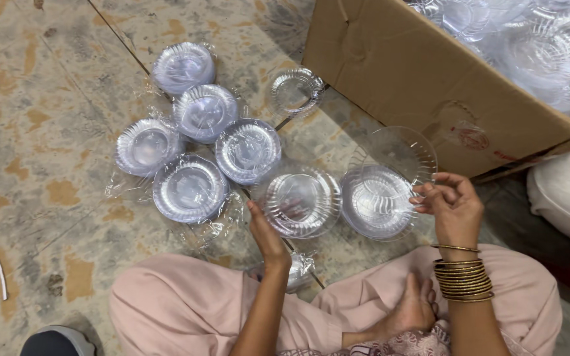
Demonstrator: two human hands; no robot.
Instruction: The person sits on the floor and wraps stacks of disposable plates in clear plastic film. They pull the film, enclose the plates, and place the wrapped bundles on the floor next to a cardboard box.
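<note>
I sit cross-legged on the floor. My left hand grips the near edge of a stack of clear plastic plates. My right hand, with gold bangles on the wrist, pinches the rim of a single clear plate tilted above a second stack of clear plates. Several stacks of plates wrapped in plastic bags lie in a cluster to the left on the floor.
A large cardboard box full of loose clear plates stands at the upper right. One unwrapped clear plate lies by the box. A white sack sits at the right edge. A crumpled plastic bag rests by my knee.
</note>
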